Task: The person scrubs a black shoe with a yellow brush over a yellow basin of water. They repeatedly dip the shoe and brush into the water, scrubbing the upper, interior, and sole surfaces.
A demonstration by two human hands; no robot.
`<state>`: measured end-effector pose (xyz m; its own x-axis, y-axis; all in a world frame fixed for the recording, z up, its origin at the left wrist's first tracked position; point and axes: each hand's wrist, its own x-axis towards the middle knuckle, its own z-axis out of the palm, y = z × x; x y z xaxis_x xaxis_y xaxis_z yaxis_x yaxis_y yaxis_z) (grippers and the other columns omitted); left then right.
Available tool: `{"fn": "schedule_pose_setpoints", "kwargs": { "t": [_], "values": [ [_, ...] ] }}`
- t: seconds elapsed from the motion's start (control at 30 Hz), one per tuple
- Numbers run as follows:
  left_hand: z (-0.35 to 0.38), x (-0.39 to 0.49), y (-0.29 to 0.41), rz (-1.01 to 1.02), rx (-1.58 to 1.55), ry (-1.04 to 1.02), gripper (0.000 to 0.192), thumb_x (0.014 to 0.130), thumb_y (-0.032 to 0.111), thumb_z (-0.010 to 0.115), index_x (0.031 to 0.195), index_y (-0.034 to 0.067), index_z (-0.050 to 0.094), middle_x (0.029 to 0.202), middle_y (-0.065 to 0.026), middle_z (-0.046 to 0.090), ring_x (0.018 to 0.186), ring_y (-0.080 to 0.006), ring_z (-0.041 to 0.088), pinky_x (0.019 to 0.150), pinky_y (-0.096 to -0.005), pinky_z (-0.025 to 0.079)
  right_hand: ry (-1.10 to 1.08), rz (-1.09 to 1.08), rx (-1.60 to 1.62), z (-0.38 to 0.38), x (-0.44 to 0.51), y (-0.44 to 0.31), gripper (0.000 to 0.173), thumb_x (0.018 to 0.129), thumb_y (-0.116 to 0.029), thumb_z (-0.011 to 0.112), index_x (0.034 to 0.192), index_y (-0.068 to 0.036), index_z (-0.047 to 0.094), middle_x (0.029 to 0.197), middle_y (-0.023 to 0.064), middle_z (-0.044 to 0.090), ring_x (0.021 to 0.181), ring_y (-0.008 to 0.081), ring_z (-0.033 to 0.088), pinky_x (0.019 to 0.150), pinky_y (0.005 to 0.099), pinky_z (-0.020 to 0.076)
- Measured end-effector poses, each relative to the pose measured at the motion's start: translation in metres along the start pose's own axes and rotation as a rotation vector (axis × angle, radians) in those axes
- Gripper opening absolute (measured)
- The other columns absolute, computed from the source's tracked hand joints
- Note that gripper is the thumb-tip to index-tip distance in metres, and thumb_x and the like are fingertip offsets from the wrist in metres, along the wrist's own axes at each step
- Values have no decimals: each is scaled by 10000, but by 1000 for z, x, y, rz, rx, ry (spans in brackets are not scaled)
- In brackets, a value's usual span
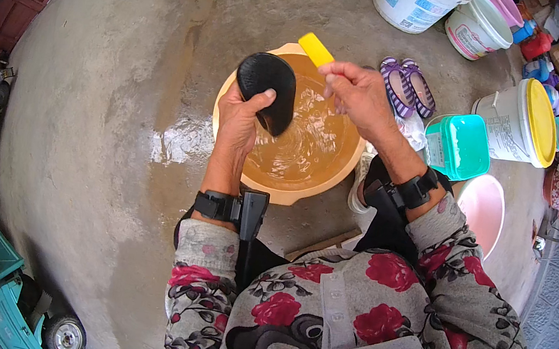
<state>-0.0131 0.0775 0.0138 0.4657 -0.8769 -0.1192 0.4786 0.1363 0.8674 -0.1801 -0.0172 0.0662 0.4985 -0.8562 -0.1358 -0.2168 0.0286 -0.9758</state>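
Note:
My left hand (240, 121) grips a black shoe (266, 84) over the left side of a round tan plastic basin (319, 193). The thumb presses on the shoe's near side, and the fingers are mostly hidden behind it. Rippled, brownish-looking water (311, 141) lies in the basin. My right hand (358, 92) is raised above the basin's far right part. It pinches one end of a flat yellow tool (316, 49), perhaps a brush; its underside cannot be seen. The tool and the shoe are apart.
Purple striped flat shoes (407, 88) stand right of the basin. Nearby are a teal tub (457, 146), a white bucket with a yellow lid (512, 121) and a pink basin (480, 213). White buckets (415, 6) stand farther back. A teal wheeled vehicle (13, 314) is at lower left. The concrete floor (177, 141) is wet.

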Motion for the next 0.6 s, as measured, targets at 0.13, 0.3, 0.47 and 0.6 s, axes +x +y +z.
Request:
{"fn": "schedule_pose_setpoints", "kwargs": {
  "t": [0.13,0.3,0.47,0.6],
  "values": [
    [-7,6,-39,-57,239,-63,318,705,-50,615,1014,27,619,916,-22,633,799,-106,582,737,-233,450,-96,-142,6,-14,1,-18,266,858,-83,521,1115,-52,583,709,19,600,494,42,452,452,174,375],
    [-30,-1,-115,18,682,-174,444,647,-65,589,1083,17,597,998,-23,593,934,-142,549,838,-229,406,-233,30,53,-6,2,27,297,840,-82,525,1134,-73,563,702,9,599,522,39,471,434,182,368],
    [-67,-9,-174,-79,1042,-201,445,664,-58,573,1080,90,623,1436,-214,251,1229,-387,388,989,-331,332,-116,217,-250,18,3,121,234,823,-104,511,1016,-59,636,679,101,615,598,187,594,575,294,460],
    [-80,-19,-195,-261,1071,-31,518,710,-106,511,1185,95,555,1386,-216,334,1188,-367,442,930,-351,398,-179,96,-561,30,1,174,290,793,-80,495,1022,-130,664,819,238,617,729,366,610,675,381,485]
  ]
}}
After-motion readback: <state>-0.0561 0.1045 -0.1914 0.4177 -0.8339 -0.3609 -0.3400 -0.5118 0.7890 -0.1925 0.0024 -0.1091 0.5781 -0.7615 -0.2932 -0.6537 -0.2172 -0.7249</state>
